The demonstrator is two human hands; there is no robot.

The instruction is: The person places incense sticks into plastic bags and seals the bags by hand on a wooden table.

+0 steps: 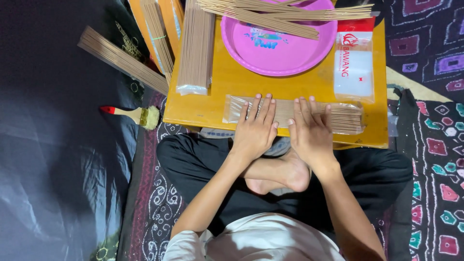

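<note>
A clear plastic packet of thin brown sticks [345, 117] lies along the near edge of a low yellow table [232, 82]. My left hand [256, 128] rests flat on its left half, fingers spread. My right hand [311, 130] lies flat beside it on the middle of the packet, fingers together and pointing away. Neither hand grips anything. My crossed legs and bare feet show below the table edge.
A pink round tray [285, 48] holds loose sticks at the table's back. A second stick packet [195, 48] lies left, a stack of clear bags with a red header [354, 60] right. More stick bundles [121, 59] and a red-handled brush [137, 115] lie on the dark cloth at left.
</note>
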